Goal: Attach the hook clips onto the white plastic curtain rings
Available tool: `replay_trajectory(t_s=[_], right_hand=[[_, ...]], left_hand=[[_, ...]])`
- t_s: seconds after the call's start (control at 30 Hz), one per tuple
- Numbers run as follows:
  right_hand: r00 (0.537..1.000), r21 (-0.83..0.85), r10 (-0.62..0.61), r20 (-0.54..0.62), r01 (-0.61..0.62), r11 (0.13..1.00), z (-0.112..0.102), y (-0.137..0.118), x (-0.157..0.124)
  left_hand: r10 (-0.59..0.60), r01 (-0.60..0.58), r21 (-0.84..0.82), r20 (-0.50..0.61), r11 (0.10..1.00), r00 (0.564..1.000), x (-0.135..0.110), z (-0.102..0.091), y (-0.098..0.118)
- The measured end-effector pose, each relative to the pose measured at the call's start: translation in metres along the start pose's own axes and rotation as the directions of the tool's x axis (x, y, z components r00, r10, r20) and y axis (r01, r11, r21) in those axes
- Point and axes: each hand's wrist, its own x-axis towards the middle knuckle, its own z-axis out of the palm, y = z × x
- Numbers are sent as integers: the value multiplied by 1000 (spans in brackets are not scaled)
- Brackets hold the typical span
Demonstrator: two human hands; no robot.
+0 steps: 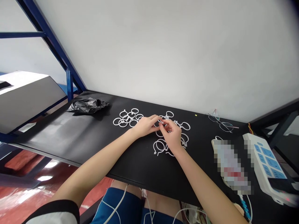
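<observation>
My left hand [145, 126] and my right hand [172, 133] meet over the middle of a black tabletop. Their fingertips pinch a thin white plastic ring [157, 126] between them. Fingers cover part of that ring, so I cannot tell whether its clasp is closed. Under and around my right hand lies a loose spread of similar white rings [160, 151], some with gaps and small knobbed ends. To the left of my left hand is a second cluster of white rings [123, 126], which look closed into loops and overlap one another.
A crumpled black plastic bag [90, 105] rests at the back left. On the right are eyeglasses [219, 121], a blurred-out phone [231, 168] with a cable, and a white power strip [266, 165] with blue sockets. A white wall [168, 56] rises behind the table.
</observation>
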Motion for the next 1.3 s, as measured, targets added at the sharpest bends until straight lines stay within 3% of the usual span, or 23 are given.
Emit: replay_trajectory(t_s=[1.3], right_hand=[[998,71,65,21,-67,995,-3,-6,1]], left_hand=[[-13,12,-28,-20,1000,1000,2,4,2]])
